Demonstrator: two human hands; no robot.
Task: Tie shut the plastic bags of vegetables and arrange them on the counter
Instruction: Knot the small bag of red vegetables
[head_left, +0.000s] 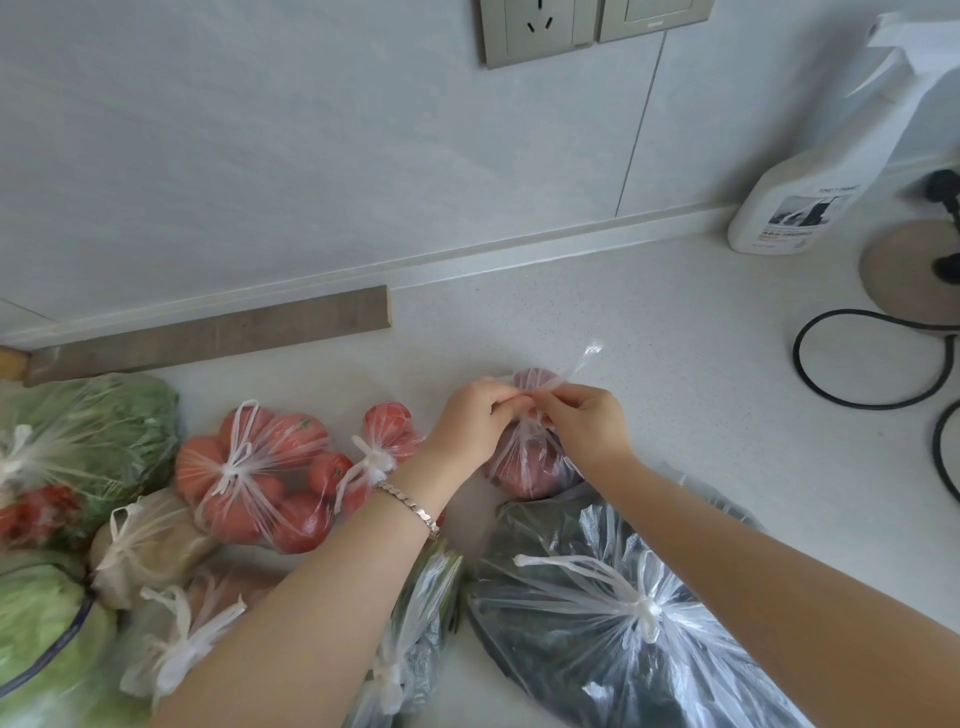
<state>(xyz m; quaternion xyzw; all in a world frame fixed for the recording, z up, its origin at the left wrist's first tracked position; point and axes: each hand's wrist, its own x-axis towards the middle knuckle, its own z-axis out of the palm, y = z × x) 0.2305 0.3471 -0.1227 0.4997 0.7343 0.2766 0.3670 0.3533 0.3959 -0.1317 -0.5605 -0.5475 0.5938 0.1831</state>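
Note:
A clear plastic bag of purple-red onions (524, 467) sits on the white counter (649, 332) in the middle. My left hand (475, 415) and my right hand (582, 423) both pinch its twisted handles just above the bag, fingertips touching. One loose handle end (584, 358) sticks up to the right. Knotted bags lie around: tomatoes (260, 473), a smaller tomato bag (387, 441), dark greens (623, 613) under my right forearm, green beans (415, 623) under my left forearm, potatoes (145, 545) and cabbage (88, 436) at the left.
A white spray bottle (810, 171) stands at the back right beside a round wooden base (904, 270) with a black cord (852, 364) looping over the counter. A wooden strip (208, 332) lies along the wall. Wall sockets (540, 31) are above.

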